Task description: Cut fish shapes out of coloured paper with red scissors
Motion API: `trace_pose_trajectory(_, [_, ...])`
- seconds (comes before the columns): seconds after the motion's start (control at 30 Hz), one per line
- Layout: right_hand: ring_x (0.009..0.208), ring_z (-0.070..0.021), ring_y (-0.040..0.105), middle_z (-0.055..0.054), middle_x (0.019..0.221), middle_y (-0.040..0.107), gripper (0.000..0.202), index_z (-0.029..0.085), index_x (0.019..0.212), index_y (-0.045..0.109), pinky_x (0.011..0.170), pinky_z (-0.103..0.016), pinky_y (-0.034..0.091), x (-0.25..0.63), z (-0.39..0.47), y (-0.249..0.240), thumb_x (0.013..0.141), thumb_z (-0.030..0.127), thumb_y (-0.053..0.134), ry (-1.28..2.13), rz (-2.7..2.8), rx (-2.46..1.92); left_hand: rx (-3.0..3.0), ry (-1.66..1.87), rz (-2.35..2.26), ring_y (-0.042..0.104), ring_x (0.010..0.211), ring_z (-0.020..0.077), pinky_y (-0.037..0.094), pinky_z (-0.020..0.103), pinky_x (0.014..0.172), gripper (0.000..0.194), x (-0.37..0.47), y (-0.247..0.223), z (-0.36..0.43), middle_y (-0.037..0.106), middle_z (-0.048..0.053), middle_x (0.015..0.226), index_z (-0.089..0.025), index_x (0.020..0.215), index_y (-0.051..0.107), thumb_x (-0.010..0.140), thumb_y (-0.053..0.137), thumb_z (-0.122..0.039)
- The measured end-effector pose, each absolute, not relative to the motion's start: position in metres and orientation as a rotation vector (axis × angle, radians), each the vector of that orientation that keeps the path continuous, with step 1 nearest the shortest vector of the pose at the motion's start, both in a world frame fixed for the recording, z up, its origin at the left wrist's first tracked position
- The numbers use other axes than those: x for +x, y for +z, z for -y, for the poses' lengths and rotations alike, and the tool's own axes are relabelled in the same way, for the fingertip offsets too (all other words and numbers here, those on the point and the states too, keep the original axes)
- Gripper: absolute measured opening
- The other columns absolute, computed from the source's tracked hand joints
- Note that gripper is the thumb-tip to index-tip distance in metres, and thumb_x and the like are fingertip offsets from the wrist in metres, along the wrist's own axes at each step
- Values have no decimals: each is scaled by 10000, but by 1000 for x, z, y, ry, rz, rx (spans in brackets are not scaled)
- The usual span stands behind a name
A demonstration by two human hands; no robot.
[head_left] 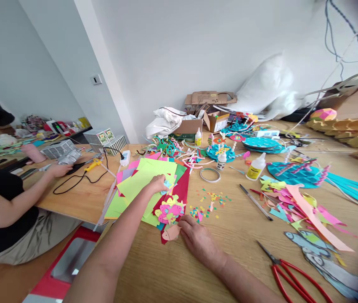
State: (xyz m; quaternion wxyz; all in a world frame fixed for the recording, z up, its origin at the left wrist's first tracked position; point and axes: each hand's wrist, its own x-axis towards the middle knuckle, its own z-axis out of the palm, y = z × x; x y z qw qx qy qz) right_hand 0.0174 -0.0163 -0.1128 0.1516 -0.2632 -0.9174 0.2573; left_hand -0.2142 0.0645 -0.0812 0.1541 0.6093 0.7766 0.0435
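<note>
My right hand [196,236] pinches the tail end of a peach paper fish [171,233] at the near edge of the paper stack. Over the lime-green paper sheets [131,185], my left hand [157,184] is closed on a light blue paper cutout [166,185], its shape partly hidden by the fingers. Between the two hands lies a pile of pink and yellow paper fish [170,209]. Dark red paper [183,185] shows from under the green sheets.
Confetti [213,200], a pen [256,202], red-handled scissors [289,269] and paper scraps [301,202] lie to the right. Glue bottles [256,167], a tape roll [210,175] and turquoise crafts [295,174] stand farther back. Another person [5,206] sits at the left by a glue gun [93,164].
</note>
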Motion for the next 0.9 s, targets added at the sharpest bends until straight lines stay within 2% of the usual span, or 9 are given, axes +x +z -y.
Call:
trace_pose_trajectory(0.17, [877, -201, 643, -123, 1056, 624, 239, 124, 968, 618, 770, -286, 533, 19, 16, -114, 872, 42, 416, 701, 2628, -704, 1656, 198, -2192, 585, 988, 214, 509, 425, 819, 345, -217, -82, -66, 565, 94, 1176, -158, 1174, 529, 869, 543, -317])
trace_pose_trajectory(0.43, [828, -180, 650, -95, 1012, 644, 246, 172, 954, 614, 724, -261, 536, 21, 16, -114, 877, 61, 408, 663, 2618, -681, 1512, 529, -1990, 591, 972, 209, 513, 416, 808, 340, -221, -71, -47, 571, 93, 1162, -156, 1173, 527, 873, 535, -315])
trace_pose_trajectory(0.53, [832, -184, 650, -95, 1005, 648, 245, 171, 942, 618, 724, -262, 533, 21, 16, -114, 878, 64, 408, 662, 2616, -676, 1528, 577, -1902, 608, 796, 156, 511, 303, 681, 286, -218, -62, -31, 625, 37, 936, -146, 1156, 505, 881, 463, -212])
trace_pose_trajectory(0.67, [845, -202, 656, -103, 1004, 655, 248, 155, 935, 628, 732, -281, 536, 22, 16, -113, 875, 61, 407, 673, 2614, -668, 1614, 532, -1800, 554, 677, 117, 454, 221, 604, 207, -201, -62, -7, 589, -35, 764, -172, 956, 561, 760, 500, -141])
trace_pose_trajectory(0.77, [827, -209, 663, -108, 1002, 657, 256, 146, 938, 634, 713, -291, 541, 22, 16, -112, 877, 63, 399, 678, 2608, -670, 1681, 480, -1798, 555, 706, 129, 454, 225, 640, 167, -190, -67, 7, 595, -37, 753, -185, 852, 587, 689, 568, -152])
trace_pose_trajectory(0.9, [845, -209, 663, -116, 1039, 652, 271, 146, 980, 633, 729, -296, 541, 22, 16, -114, 871, 55, 401, 678, 2597, -655, 1710, 509, -1987, 573, 932, 171, 455, 274, 832, 242, -209, -64, 12, 620, 33, 989, -180, 962, 586, 720, 596, -199])
